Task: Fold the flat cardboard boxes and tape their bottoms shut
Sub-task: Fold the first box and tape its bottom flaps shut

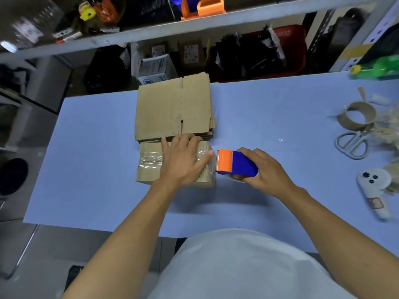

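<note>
A folded-up cardboard box [149,171] stands on the light blue table [97,147], with a strip of clear tape across its top face. My left hand [183,158] lies flat on that face, fingers spread, thumb at the right edge pressing the tape down. My right hand [265,171] grips a blue and orange tape dispenser [235,164] just off the box's right edge, its orange blade end against the box corner. A stack of flat cardboard boxes [172,106] lies right behind the box.
At the table's right side lie an empty tape core [356,117], scissors [352,144], a white device [373,186] and a green bottle [377,69]. Cluttered shelves stand behind the table. The table's near edge runs in front of my torso.
</note>
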